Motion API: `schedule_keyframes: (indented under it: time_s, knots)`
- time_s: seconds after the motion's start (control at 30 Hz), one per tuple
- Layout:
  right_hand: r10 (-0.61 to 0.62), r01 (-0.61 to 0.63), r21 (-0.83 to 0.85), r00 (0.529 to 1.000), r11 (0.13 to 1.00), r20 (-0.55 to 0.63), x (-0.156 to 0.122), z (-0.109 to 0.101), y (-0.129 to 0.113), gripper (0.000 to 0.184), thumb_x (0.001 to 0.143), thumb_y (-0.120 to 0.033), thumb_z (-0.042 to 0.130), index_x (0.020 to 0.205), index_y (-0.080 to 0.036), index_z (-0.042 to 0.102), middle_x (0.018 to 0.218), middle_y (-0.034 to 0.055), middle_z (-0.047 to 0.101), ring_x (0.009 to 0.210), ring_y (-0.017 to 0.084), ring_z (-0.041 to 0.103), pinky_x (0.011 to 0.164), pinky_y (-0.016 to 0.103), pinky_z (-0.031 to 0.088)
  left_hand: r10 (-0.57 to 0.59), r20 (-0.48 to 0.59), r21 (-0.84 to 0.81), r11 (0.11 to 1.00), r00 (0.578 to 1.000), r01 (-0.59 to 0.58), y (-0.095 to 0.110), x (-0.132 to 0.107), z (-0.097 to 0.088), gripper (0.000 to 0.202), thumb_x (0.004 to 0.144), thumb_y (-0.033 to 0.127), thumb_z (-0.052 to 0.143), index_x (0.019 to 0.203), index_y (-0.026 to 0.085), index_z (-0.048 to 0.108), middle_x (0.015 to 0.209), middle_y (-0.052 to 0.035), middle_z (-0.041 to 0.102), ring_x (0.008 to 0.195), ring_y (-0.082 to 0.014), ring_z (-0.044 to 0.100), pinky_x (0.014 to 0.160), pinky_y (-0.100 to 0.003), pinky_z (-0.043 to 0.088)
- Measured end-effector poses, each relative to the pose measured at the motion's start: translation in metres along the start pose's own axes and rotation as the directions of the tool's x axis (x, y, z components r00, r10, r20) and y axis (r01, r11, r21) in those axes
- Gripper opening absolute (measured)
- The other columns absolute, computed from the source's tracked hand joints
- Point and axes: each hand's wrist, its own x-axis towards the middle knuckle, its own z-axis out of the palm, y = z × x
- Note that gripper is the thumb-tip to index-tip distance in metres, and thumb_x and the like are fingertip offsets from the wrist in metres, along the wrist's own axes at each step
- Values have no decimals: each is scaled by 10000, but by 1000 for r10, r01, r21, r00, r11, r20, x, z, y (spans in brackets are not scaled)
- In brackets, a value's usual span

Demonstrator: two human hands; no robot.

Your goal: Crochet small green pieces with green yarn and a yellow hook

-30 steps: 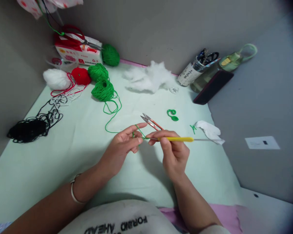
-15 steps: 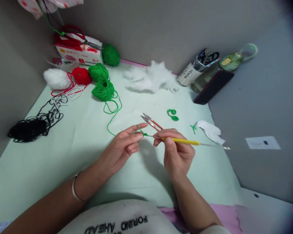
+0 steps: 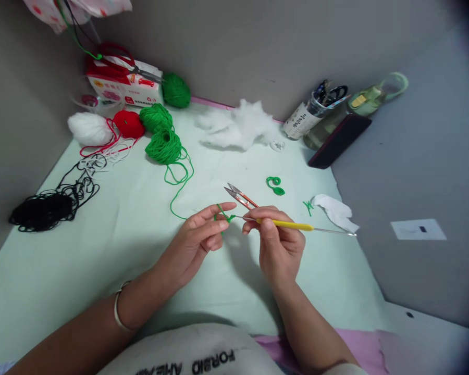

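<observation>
A small piece of green crochet [image 3: 230, 218] is pinched between the thumb and fingers of my left hand [image 3: 199, 232], with green yarn looped over the raised index finger. My right hand [image 3: 279, 242] is closed round the yellow handle of a crochet hook [image 3: 291, 225]. The hook's thin metal tip points left and meets the green stitches. From my left hand the working strand runs back to a loose green yarn skein [image 3: 164, 146]. Thread snips [image 3: 240, 196] with orange handles lie just behind my hands, partly covered by the right one.
Black yarn [image 3: 42, 209], white yarn [image 3: 89, 128] and red yarn [image 3: 128, 124] lie at left, near a tissue pack [image 3: 140, 89] with scissors on top. White stuffing [image 3: 244, 127] sits at the back. A pen cup [image 3: 303, 121], bottle, and phone [image 3: 339, 141] stand right. A curled green crochet piece [image 3: 276, 186] lies nearer.
My right hand and the crochet hook have shifted slightly left, and the hook's handle has turned a little. My left hand keeps its hold on the green crochet. The view has moved slightly.
</observation>
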Motion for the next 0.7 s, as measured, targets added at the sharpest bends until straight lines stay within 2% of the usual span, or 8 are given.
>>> schedule_keyframes:
  time_s: [0.13,0.33,0.47,0.6,0.7]
  knots:
    - [-22,23,-93,1000,995,18,0,1,-1,169,980,-252,603,991,-258,772,903,50,725,736,174,645,641,356,539,9,17,29,1000,1000,-10,-1,-1,0,329,842,192,739,1170,208,733,786,50,459,527,-11,290,514,-185,272]
    - [-45,70,-230,993,971,109,1,2,1,170,964,-207,613,1005,-269,766,966,56,766,894,222,696,834,443,570,39,8,90,995,999,-39,-3,0,2,688,796,217,798,1427,274,530,794,47,559,529,-37,317,512,-215,268]
    - [-55,89,-259,990,962,133,-1,1,1,214,970,-176,597,1054,-283,762,984,59,752,891,217,688,814,425,568,45,0,92,995,999,-45,-3,-1,1,739,796,234,802,1461,261,480,765,63,529,515,-35,299,503,-226,245]
    - [-28,62,-195,985,979,171,1,1,-1,188,973,-212,602,1027,-264,774,958,75,757,875,218,688,744,385,576,-3,3,79,997,1000,3,-2,-1,0,731,790,251,803,1453,247,496,754,63,520,510,-34,284,507,-238,230]
    - [81,-80,-10,985,997,150,5,0,-2,170,983,-262,596,981,-240,765,927,66,740,745,175,678,666,336,575,-29,18,71,997,999,27,-1,0,0,706,785,247,799,1433,234,520,765,55,532,515,-36,290,514,-244,232]
